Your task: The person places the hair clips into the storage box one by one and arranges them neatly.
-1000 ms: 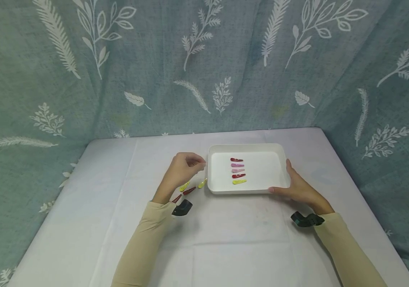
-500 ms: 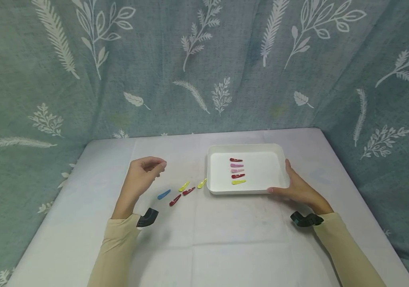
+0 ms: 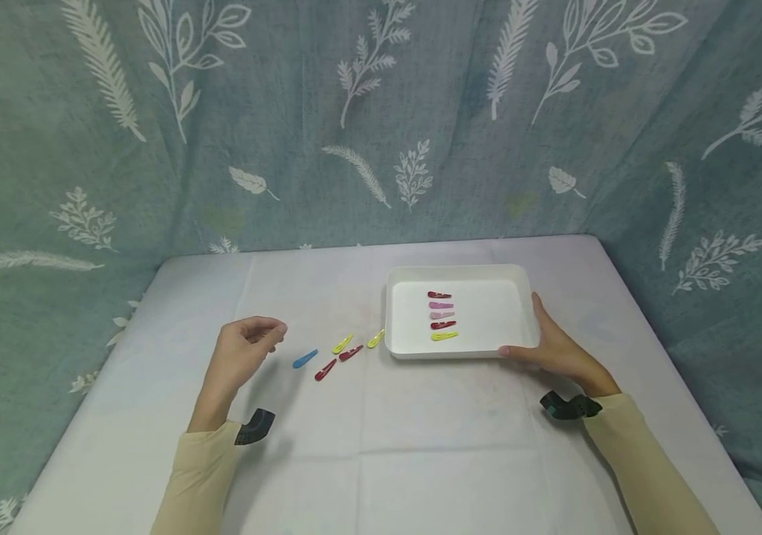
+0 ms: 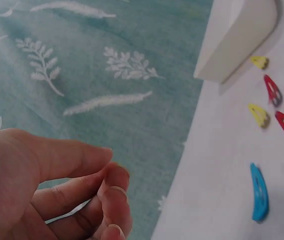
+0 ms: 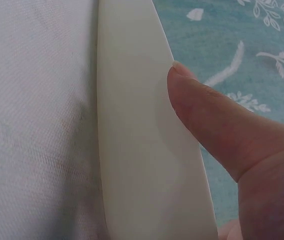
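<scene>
A white tray (image 3: 488,312) holds a column of several snap hair clips: a red one (image 3: 439,295) at the back, then purple, pink, red, and a yellow one (image 3: 444,336) in front. My right hand (image 3: 564,353) grips the tray's front right corner, thumb on the front wall and fingers along the right side. Left of the tray my left hand (image 3: 240,353) hovers over the table, fingers loosely curled, thumb near the index fingertip, nothing visible between them. Nearest to it lies a blue hair clip (image 4: 259,192). Beside that are two red clips (image 3: 325,369) and two yellow clips (image 3: 343,343).
A white cloth (image 3: 421,461) with creases covers the table. Behind and at both sides hangs a blue-green curtain (image 3: 273,96) with white leaf prints. The rightmost yellow clip on the cloth lies close to the tray's left wall.
My left hand has drawn away from the tray's left edge, moving left and toward me, which uncovers the blue clip. The right hand and the tray have stayed in place.
</scene>
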The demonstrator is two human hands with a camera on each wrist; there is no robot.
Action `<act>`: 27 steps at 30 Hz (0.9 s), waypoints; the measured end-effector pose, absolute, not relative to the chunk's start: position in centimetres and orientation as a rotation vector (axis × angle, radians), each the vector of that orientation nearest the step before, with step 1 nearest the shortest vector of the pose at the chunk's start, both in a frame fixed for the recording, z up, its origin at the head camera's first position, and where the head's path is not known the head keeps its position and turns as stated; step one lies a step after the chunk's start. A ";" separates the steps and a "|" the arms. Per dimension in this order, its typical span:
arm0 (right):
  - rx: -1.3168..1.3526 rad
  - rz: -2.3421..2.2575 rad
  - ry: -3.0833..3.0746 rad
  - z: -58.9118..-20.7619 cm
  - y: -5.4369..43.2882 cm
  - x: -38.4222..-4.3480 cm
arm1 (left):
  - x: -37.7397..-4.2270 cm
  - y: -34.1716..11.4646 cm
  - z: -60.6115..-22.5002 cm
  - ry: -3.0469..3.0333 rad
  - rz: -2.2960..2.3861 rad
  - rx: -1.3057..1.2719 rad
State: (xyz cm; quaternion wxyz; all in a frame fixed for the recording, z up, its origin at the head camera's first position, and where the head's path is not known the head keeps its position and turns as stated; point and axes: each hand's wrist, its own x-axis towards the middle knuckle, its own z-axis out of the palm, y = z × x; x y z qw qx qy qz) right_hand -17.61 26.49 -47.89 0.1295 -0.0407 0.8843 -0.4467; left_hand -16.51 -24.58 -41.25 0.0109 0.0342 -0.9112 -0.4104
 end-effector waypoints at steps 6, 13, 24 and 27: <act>-0.112 -1.281 2.574 -47.9 26.5 -17.6 | -16.2 -25.0 -42.7 -2.902 -1.267 0.133; -0.126 -1.275 2.599 -47.9 26.4 -17.6 | -16.3 -25.7 -44.1 -2.980 -1.252 0.171; -0.096 -1.255 2.600 -47.9 26.4 -17.7 | -16.4 -25.3 -45.1 -3.061 -1.160 0.185; -0.081 -1.251 2.591 -47.9 26.5 -17.7 | -16.4 -25.1 -45.3 -3.080 -1.130 0.195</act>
